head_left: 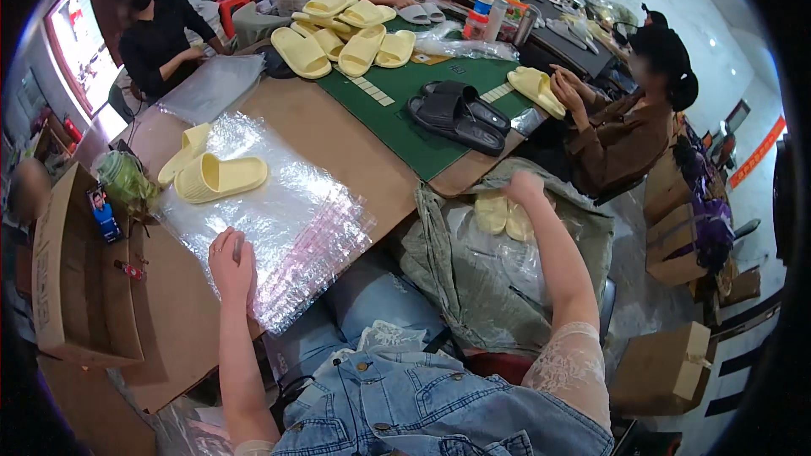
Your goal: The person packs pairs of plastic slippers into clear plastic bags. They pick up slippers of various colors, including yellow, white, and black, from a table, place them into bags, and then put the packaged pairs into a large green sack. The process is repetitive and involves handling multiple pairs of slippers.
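My left hand [231,268] rests on a stack of clear plastic bags [291,203] at the table's front left, fingers loosely bent and apart, holding nothing I can see. Just beyond it, a pair of pale yellow slippers [221,179] lies on the bags, one overlapping the other. At the right, my right hand [525,188] reaches down into an open grey-green sack [443,262]. Its fingers are closed at the end of a yellow slipper pair [492,213] in clear plastic; the fingertips are partly hidden. More clear plastic shows inside the sack.
Yellow slippers [342,34] are heaped at the table's far side. Black slippers [460,114] sit on a green mat [380,135]. A cardboard box [80,279] with a phone stands at left. A co-worker at right [621,139] handles a yellow slipper; another [160,42] sits far left.
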{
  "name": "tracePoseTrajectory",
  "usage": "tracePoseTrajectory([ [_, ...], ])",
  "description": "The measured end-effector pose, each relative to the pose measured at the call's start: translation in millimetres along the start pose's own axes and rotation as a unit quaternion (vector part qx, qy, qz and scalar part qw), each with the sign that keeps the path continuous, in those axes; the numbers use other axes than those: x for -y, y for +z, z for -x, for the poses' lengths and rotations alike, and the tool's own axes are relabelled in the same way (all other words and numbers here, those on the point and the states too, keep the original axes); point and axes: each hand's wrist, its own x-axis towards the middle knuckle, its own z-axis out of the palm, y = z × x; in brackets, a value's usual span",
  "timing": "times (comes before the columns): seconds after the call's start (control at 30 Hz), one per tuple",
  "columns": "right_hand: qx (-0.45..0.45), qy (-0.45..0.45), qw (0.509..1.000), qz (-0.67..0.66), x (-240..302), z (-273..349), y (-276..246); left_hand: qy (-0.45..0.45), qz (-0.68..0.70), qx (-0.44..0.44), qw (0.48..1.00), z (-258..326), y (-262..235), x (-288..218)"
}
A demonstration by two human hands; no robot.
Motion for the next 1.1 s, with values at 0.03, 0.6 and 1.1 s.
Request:
tracePoseTrajectory([
  [0.03,-0.034,0.007,0.999,-0.022,19.3,4.7,-25.3,0.0,-0.002,-0.005,1.0,1.7,-2.2,2.0],
  [0.6,-0.238,-0.286,0.882,-0.289,226.3,-2.2,-4.1,0.019,0.025,-0.029,0.999,0.0,0.4,4.1],
  [1.1,-0.351,-0.285,0.839,-0.304,250.1,0.1,-14.2,0.033,0.034,-0.054,0.997,-1.5,2.0,-0.2],
])
